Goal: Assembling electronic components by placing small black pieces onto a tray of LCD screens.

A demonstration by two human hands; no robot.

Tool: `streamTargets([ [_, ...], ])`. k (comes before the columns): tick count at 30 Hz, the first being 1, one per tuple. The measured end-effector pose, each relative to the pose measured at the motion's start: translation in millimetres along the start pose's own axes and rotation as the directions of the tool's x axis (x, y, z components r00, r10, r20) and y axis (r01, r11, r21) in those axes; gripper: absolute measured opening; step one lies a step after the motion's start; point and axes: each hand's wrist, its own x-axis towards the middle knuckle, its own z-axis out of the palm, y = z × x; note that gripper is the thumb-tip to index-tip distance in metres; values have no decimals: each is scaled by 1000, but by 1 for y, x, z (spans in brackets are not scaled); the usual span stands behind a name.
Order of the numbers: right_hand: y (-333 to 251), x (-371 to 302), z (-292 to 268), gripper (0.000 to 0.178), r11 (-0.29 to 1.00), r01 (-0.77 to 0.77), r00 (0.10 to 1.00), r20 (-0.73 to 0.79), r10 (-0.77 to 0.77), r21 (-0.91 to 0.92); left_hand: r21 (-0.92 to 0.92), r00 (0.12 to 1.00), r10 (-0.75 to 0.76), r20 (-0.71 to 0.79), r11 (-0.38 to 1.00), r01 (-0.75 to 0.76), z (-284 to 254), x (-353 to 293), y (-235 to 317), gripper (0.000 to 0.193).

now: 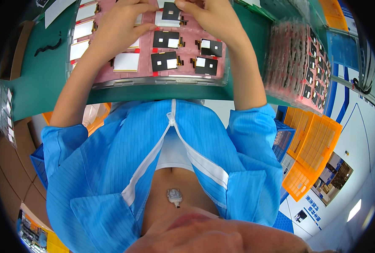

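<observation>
A clear plastic tray (158, 80) with a pink lining lies on the green table, holding rows of small flat screen modules with gold flex cables. Over its far middle, my right hand (212, 19) pinches the corner of a black rectangular sheet (170, 12) with a small square opening. That sheet overlaps a white-backed module. My left hand (117, 29) rests above the left-hand modules, thumb and forefinger apart beside the same module; its other fingers are partly cut off by the top edge. Nearer modules (166, 61) carry black sheets, while a left one (126, 62) shows plain white.
Stacked clear trays (295, 63) with similar modules stand on the right of the green table (39, 92). A cardboard box (16, 50) and a black strip (48, 47) lie to the left. Orange crates (312, 147) stand below right.
</observation>
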Motion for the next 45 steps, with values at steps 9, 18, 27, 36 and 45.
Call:
streamTargets([
  [9, 9, 9, 20, 15, 997, -20, 998, 52, 24, -81, -38, 999, -53, -7, 998, 53, 10, -10, -17, 40],
  [18, 8, 7, 18, 15, 994, -31, 998, 45, 35, -101, 241, 934, -342, 109, 920, 309, -11, 1, 20, 40],
  [27, 6, 7, 17, 16, 994, -7, 998, 61, 14, -106, 160, 944, -322, 65, 938, 309, -10, -6, 15, 40],
  [36, 6, 8, 20, 19, 988, 6, 998, 66, 5, -155, -534, 941, 41, -335, 815, -225, 25, -12, -22, 40],
  [45, 3, 8, 19, 19, 987, -16, 997, 74, 28, -161, 467, 921, -358, 153, 847, 252, -10, -6, 15, 33],
])
